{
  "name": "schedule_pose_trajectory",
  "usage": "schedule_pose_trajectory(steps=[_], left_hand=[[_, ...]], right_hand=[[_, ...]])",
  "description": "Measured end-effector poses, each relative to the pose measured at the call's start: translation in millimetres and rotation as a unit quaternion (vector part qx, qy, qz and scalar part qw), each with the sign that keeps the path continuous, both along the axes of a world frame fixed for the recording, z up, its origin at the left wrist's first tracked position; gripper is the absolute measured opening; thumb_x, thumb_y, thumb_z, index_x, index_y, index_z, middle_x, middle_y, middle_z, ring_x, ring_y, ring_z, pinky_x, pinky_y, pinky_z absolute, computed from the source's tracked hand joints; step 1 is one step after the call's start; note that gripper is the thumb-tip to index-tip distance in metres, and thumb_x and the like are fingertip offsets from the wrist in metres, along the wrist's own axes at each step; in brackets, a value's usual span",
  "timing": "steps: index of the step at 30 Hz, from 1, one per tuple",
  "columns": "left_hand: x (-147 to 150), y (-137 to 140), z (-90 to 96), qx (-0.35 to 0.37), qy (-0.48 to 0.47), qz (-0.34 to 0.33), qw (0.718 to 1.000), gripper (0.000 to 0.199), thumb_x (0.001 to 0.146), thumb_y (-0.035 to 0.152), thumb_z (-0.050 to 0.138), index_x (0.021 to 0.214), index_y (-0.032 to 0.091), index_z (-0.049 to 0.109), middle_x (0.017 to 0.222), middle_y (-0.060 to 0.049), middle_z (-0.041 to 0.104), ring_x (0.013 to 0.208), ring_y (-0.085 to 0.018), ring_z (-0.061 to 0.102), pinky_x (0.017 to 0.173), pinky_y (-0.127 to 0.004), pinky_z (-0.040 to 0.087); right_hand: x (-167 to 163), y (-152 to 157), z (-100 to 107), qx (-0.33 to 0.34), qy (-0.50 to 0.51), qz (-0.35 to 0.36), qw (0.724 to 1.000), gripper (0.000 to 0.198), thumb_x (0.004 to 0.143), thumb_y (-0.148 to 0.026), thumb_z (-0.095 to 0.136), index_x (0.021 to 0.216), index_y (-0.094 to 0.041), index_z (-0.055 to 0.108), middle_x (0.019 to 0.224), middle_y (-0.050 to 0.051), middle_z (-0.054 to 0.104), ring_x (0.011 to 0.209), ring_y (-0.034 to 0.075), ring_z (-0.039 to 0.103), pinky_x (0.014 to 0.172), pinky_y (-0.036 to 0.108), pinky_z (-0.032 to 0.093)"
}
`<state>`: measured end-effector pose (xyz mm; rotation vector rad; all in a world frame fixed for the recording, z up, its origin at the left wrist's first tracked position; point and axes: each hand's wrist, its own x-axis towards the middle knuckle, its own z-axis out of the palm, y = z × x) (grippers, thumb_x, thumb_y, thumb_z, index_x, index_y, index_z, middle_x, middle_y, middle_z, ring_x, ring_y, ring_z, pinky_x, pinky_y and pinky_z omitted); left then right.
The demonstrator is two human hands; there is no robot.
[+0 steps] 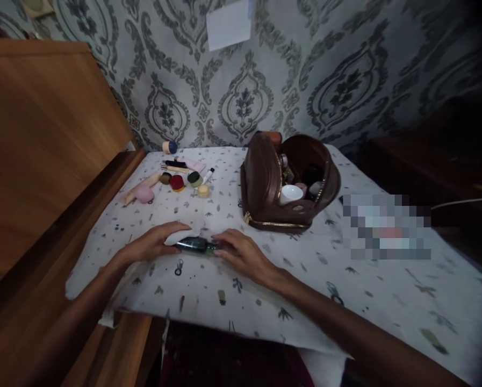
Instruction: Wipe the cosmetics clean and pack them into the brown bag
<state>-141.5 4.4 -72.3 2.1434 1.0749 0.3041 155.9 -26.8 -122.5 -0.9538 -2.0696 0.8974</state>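
Note:
A dark green, glossy bottle point(191, 244) lies sideways between my two hands, low over the front part of the cloth-covered table. My left hand point(154, 242) is closed around its left end, with a white wipe or tissue point(180, 236) pressed along the bottle. My right hand point(244, 255) pinches the narrow neck end at the right; the fingertips partly cover that end. Just behind my right hand stands an open brown toiletry bag point(260, 183) with a gold zip. Inside it are a white jar point(291, 194) and other small items, partly hidden.
Back left on the table lie a red-lidded jar point(177, 183), a green-lidded jar point(194, 179), a small yellow pot point(203, 191), a pink sponge point(144, 194), brushes and tubes. A blurred-out object point(388, 228) lies at the right. A wooden panel point(43, 123) borders the left side.

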Motion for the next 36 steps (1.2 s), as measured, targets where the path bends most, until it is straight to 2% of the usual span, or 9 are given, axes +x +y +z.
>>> schedule_pose_trajectory(steps=[5, 8, 10, 14, 19, 22, 26, 31, 36], left_hand=[[11, -18, -4.0, 0.189, 0.101, 0.026, 0.977, 0.049, 0.092, 0.037, 0.060, 0.140, 0.028, 0.049, 0.126, -0.009, 0.058, 0.117, -0.026, 0.055, 0.098, -0.044, 0.051], [40, -43, -8.8, 0.346, 0.148, 0.071, 0.924, 0.047, 0.093, 0.044, 0.058, 0.134, 0.022, 0.054, 0.120, -0.012, 0.058, 0.112, -0.029, 0.054, 0.086, -0.042, 0.056], [63, -60, -16.8, 0.425, 0.154, 0.085, 0.888, 0.041, 0.096, 0.038, 0.054, 0.132, 0.018, 0.055, 0.118, -0.014, 0.058, 0.109, -0.028, 0.053, 0.084, -0.040, 0.057], [92, -80, -34.1, 0.507, 0.174, 0.087, 0.840, 0.039, 0.097, 0.016, 0.046, 0.136, 0.015, 0.050, 0.117, -0.014, 0.058, 0.109, -0.026, 0.053, 0.087, -0.038, 0.056], [77, -74, -42.0, 0.510, 0.199, 0.189, 0.815, 0.035, 0.097, 0.017, 0.047, 0.131, 0.019, 0.054, 0.111, -0.013, 0.060, 0.104, -0.025, 0.055, 0.078, -0.033, 0.056], [57, -66, -42.5, 0.456, 0.224, 0.285, 0.813, 0.033, 0.099, 0.022, 0.043, 0.129, 0.020, 0.058, 0.112, -0.014, 0.060, 0.104, -0.026, 0.054, 0.069, -0.031, 0.054], [42, -59, -41.2, 0.392, 0.232, 0.348, 0.820, 0.035, 0.101, 0.027, 0.039, 0.129, 0.019, 0.058, 0.112, -0.014, 0.058, 0.101, -0.026, 0.052, 0.074, -0.035, 0.053], [50, -60, -40.4, 0.398, 0.243, 0.326, 0.822, 0.035, 0.100, 0.025, 0.041, 0.131, 0.020, 0.056, 0.113, -0.013, 0.057, 0.102, -0.025, 0.052, 0.069, -0.031, 0.052], [74, -72, -41.7, 0.478, 0.240, 0.169, 0.828, 0.040, 0.099, 0.017, 0.040, 0.138, 0.022, 0.048, 0.113, -0.012, 0.058, 0.103, -0.024, 0.054, 0.072, -0.031, 0.054]], right_hand=[[-8, -2, -13, 0.057, -0.033, 0.010, 0.998, 0.026, 0.092, -0.022, 0.062, 0.117, -0.019, 0.063, 0.100, 0.008, 0.068, 0.097, 0.023, 0.060, 0.085, 0.040, 0.050], [-8, -1, -14, 0.063, -0.035, 0.007, 0.997, 0.024, 0.090, -0.021, 0.064, 0.113, -0.019, 0.064, 0.097, 0.007, 0.068, 0.094, 0.022, 0.059, 0.084, 0.038, 0.049], [-9, -1, -12, 0.065, -0.039, 0.005, 0.997, 0.019, 0.088, -0.021, 0.065, 0.107, -0.018, 0.065, 0.094, 0.007, 0.068, 0.092, 0.022, 0.059, 0.083, 0.037, 0.048], [-10, -3, -10, 0.071, -0.044, 0.002, 0.997, 0.009, 0.085, -0.019, 0.067, 0.093, -0.017, 0.065, 0.090, 0.007, 0.067, 0.089, 0.022, 0.058, 0.083, 0.036, 0.047], [-9, -3, -15, 0.081, -0.029, -0.006, 0.996, 0.017, 0.086, -0.020, 0.064, 0.102, -0.019, 0.066, 0.094, 0.007, 0.068, 0.091, 0.022, 0.060, 0.084, 0.036, 0.048], [-9, -3, -17, 0.073, -0.029, -0.010, 0.997, 0.018, 0.086, -0.020, 0.062, 0.103, -0.018, 0.066, 0.093, 0.007, 0.068, 0.090, 0.022, 0.060, 0.083, 0.036, 0.049], [-9, -3, -16, 0.061, -0.035, -0.011, 0.997, 0.018, 0.088, -0.022, 0.060, 0.104, -0.017, 0.066, 0.092, 0.007, 0.067, 0.089, 0.022, 0.060, 0.084, 0.037, 0.049], [-8, -7, -10, 0.076, -0.021, 0.004, 0.997, 0.031, 0.089, -0.018, 0.059, 0.120, -0.018, 0.059, 0.110, 0.010, 0.065, 0.103, 0.024, 0.059, 0.092, 0.040, 0.049], [-8, -8, -9, 0.083, -0.017, 0.008, 0.996, 0.023, 0.091, -0.018, 0.056, 0.113, -0.021, 0.061, 0.103, 0.008, 0.066, 0.099, 0.024, 0.061, 0.089, 0.040, 0.051]])
